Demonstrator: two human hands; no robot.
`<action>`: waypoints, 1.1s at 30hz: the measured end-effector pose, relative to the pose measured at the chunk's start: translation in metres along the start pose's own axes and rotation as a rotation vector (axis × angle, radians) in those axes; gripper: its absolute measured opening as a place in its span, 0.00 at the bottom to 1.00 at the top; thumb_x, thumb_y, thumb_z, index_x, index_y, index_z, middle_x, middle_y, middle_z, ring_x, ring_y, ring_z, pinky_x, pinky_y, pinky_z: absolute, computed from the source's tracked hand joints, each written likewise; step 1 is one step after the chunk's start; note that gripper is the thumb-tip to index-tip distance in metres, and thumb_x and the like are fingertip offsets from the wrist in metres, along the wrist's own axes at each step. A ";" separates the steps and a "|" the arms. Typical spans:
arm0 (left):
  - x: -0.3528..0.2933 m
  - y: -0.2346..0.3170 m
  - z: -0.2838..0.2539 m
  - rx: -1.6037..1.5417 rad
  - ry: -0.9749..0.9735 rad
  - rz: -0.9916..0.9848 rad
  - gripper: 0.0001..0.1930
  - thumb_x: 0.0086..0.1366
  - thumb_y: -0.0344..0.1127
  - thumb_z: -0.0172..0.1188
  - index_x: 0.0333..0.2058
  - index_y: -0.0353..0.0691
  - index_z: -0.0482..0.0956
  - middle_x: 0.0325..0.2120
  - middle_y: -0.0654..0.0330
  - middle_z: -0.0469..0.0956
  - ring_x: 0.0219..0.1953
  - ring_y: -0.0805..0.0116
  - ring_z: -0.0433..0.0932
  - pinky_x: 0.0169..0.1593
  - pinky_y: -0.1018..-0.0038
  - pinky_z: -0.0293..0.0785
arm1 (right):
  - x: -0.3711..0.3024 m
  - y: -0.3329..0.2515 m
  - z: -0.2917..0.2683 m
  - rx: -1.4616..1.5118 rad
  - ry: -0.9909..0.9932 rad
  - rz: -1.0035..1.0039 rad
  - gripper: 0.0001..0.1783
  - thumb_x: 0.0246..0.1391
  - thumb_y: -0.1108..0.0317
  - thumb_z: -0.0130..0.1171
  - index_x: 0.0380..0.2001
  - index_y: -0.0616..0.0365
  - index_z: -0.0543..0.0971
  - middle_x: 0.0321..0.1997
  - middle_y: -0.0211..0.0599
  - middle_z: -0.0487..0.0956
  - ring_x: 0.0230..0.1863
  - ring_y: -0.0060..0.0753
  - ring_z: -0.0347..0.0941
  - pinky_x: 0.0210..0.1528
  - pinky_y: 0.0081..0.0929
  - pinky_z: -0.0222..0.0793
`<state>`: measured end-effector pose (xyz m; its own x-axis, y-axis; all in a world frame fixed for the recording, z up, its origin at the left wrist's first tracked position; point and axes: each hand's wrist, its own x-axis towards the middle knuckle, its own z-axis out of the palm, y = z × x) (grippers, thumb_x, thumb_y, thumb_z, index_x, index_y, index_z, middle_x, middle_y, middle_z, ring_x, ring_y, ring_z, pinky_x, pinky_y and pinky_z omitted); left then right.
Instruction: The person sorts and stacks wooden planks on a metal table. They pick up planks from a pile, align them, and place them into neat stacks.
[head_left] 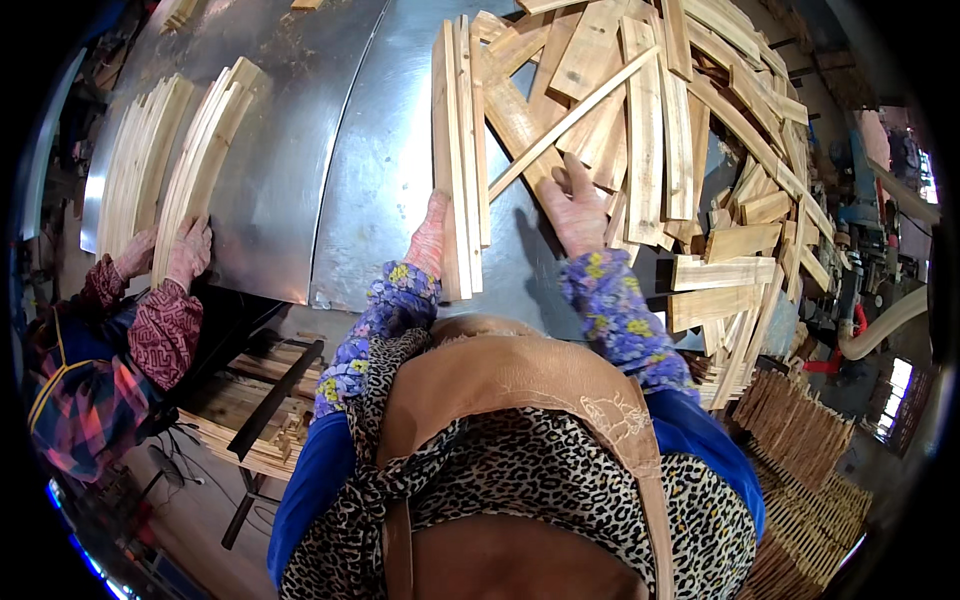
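Left hand (428, 240): fingers mostly hidden by wooden strips (446, 150), grip unclear. Slat pile (590, 55): lower pieces buried, top cut off. Counter (385, 130) runs out of frame. Co-worker (85, 400) partly lost in dark rim. Right-side machinery (868, 265) too dim.

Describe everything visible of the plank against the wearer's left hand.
The plank is long, narrow and pale yellow, wood by its look. It points away from the wearer over the shiny metal table, near end by the front edge. The left hand touches its left edge; a similar strip runs along its right. Whether it is slightly lifted is unclear.
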<state>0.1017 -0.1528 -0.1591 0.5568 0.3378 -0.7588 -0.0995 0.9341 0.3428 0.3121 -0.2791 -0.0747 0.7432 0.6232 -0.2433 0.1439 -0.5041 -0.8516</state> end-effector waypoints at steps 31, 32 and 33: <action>-0.073 0.025 -0.054 -0.082 -0.383 0.009 0.34 0.82 0.66 0.48 0.61 0.36 0.75 0.29 0.54 0.81 0.30 0.56 0.85 0.41 0.57 0.90 | 0.060 -0.019 0.022 -1.036 -0.137 -0.364 0.44 0.53 0.58 0.68 0.73 0.54 0.68 0.75 0.58 0.71 0.75 0.63 0.69 0.73 0.53 0.70; -0.062 0.017 -0.068 -0.055 -0.372 0.004 0.33 0.82 0.64 0.47 0.61 0.36 0.75 0.28 0.53 0.80 0.29 0.56 0.85 0.41 0.56 0.91 | 0.066 -0.012 0.030 -0.963 -0.060 -0.396 0.42 0.56 0.60 0.66 0.73 0.53 0.68 0.70 0.60 0.75 0.73 0.61 0.72 0.72 0.53 0.71; -0.048 0.009 -0.083 -0.081 -0.399 0.049 0.42 0.79 0.72 0.48 0.65 0.34 0.74 0.38 0.48 0.86 0.39 0.54 0.89 0.49 0.55 0.91 | 0.069 -0.031 0.036 -0.693 -0.164 -0.244 0.40 0.57 0.58 0.66 0.72 0.55 0.70 0.68 0.61 0.78 0.71 0.61 0.74 0.73 0.52 0.70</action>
<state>0.0055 -0.1513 -0.1653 0.8246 0.3258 -0.4624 -0.1899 0.9295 0.3163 0.3350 -0.1989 -0.0822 0.5384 0.8192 -0.1974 0.7104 -0.5673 -0.4165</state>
